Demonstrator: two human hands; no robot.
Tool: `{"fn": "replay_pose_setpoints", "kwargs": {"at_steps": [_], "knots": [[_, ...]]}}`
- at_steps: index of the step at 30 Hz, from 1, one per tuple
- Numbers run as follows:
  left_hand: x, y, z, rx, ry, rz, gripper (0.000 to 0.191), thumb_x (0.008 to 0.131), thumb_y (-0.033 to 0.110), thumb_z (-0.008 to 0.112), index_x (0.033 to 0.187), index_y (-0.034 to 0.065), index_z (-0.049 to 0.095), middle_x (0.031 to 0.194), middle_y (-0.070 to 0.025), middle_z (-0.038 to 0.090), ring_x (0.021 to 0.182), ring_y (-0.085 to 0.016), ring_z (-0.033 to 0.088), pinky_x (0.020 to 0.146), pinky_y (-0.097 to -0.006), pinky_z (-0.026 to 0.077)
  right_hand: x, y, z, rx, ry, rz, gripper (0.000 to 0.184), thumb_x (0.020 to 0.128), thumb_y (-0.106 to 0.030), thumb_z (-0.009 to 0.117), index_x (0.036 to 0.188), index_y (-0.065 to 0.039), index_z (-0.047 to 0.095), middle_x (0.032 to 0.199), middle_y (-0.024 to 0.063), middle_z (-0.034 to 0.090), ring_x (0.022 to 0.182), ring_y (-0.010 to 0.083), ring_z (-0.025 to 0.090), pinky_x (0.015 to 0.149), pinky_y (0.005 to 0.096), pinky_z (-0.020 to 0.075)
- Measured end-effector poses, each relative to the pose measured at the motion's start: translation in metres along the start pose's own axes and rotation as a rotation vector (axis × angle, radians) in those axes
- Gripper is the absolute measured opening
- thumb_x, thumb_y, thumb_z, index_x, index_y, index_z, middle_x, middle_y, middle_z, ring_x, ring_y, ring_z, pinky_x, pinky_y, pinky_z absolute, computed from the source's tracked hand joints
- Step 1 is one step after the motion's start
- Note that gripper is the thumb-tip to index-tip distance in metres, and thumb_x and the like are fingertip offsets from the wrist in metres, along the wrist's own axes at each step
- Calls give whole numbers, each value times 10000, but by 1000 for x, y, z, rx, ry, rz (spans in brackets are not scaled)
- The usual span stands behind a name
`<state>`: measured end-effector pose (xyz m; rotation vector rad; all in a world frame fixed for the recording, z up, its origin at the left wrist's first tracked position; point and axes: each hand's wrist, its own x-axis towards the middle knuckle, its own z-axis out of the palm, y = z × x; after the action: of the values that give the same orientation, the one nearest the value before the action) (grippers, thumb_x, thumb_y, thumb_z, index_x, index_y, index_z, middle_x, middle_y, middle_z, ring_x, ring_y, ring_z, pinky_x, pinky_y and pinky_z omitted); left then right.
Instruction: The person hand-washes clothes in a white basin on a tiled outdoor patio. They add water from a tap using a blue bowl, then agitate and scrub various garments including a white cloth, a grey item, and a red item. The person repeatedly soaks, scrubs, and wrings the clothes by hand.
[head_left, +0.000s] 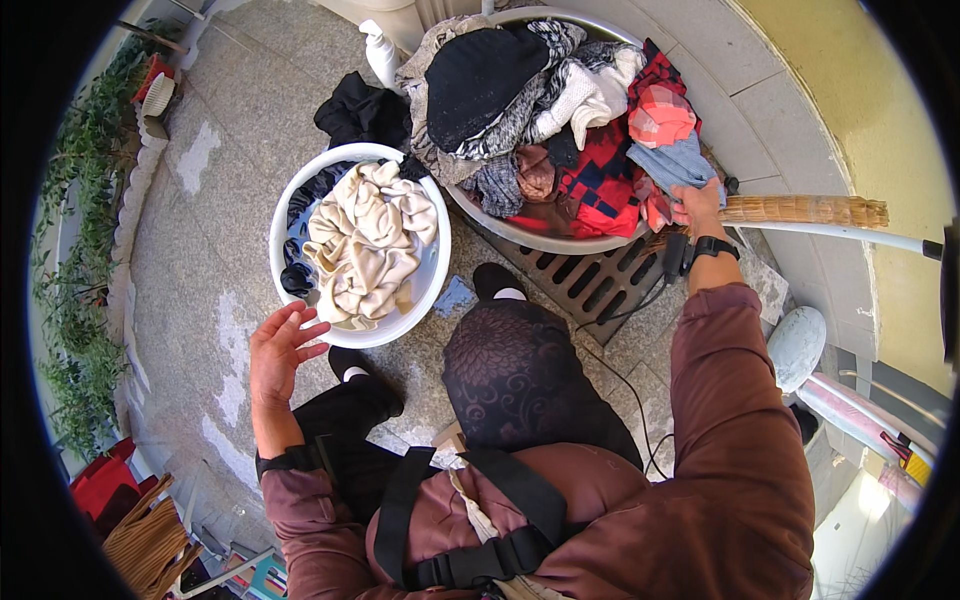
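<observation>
My left hand (283, 345) is raised beside the white plastic basin (442, 259), its fingers spread and holding nothing. A cream garment (367, 232) lies bunched in the basin's water, with dark cloth (300, 225) along the left side. At the right edge of a large metal tub (517, 234), my right hand (697, 206) grips a grey-blue cloth (675, 161). The tub is heaped with clothes, among them a black garment (480, 86), a white knit (585, 97), a red-and-black checked garment (600, 187) and a coral checked cloth (660, 116).
A white pump bottle (381, 56) and a black cloth (360, 112) are behind the basin. A metal drain grate (592, 281) lies under the tub's front. By my right hand are a straw broom (806, 210) and a dark cable (637, 397). Plants (82, 262) line the left.
</observation>
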<state>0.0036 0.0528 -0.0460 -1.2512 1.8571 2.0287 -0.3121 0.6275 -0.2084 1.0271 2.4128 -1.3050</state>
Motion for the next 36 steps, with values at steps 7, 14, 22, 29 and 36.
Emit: {"fn": "replay_pose_setpoints", "kwargs": {"at_steps": [7, 14, 22, 29, 36], "knots": [[-4, 4, 1, -15, -26, 11, 383, 952, 190, 564, 1235, -66, 526, 1114, -201, 632, 944, -296, 684, 698, -362, 591, 10, 17, 12, -439, 68, -159, 162, 703, 23, 599, 860, 60, 615, 631, 147, 574, 459, 245, 564, 414, 373, 512], [-14, 8, 0, -31, -62, 47, 379, 957, 197, 556, 1232, -61, 527, 1092, -194, 639, 939, -283, 683, 707, -355, 586, -37, 24, 1, -617, 62, -343, 197, 780, -127, 537, 809, 29, 653, 844, 258, 662, 797, 401, 660, 718, 443, 518], [-30, 10, -11, -77, -85, 107, 365, 959, 189, 545, 1227, -58, 531, 1086, -190, 639, 943, -280, 680, 718, -358, 582, -58, 10, -37, -256, -61, -339, 173, 794, -85, 597, 905, -12, 708, 858, 135, 708, 768, 246, 675, 699, 396, 516], [-42, 6, -29, -152, -115, 153, 382, 962, 182, 535, 1252, -64, 499, 1103, -208, 635, 954, -293, 677, 724, -377, 590, -127, -75, -68, 311, -395, -262, 173, 802, -55, 595, 964, -10, 638, 889, 89, 669, 755, 223, 648, 611, 401, 539], [-53, -1, -46, -231, -83, 181, 419, 948, 177, 550, 1268, -83, 478, 1109, -195, 616, 936, -280, 681, 683, -346, 596, -231, -193, -55, 376, -708, -416, 179, 755, -54, 580, 913, 9, 633, 875, 87, 666, 735, 221, 641, 688, 369, 546]]}}
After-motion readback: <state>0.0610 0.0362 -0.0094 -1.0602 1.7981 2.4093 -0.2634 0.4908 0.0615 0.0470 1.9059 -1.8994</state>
